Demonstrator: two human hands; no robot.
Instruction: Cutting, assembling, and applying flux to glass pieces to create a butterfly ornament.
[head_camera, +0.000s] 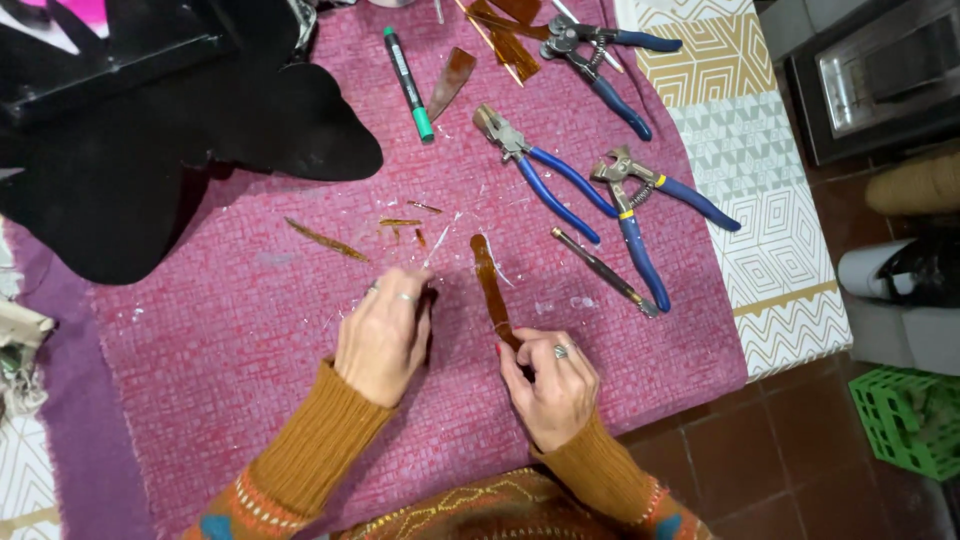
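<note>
— Where's the amber glass strip (490, 285)?

— Centre frame, its lower end pinched in the right hand (553, 385); the left hand (385, 330) is curled round a thin tool.

— Advice?

— I'd keep the strip flat on the pink cloth (250, 330), fingers off its edges.

Even, soft indoor light from above; scene moderately bright. Pink cloth (300, 330) evenly lit, colours saturated. Short soft shadows under pliers (545, 170) and beneath left hand (385, 335) and right hand (550, 385). Black shape (150, 160) at upper left swallows detail, near-featureless. Floor (790, 450) at right dimmer. Slight wide-angle bending toward edges. Focus sharp overall; mild softness in corners.
</note>
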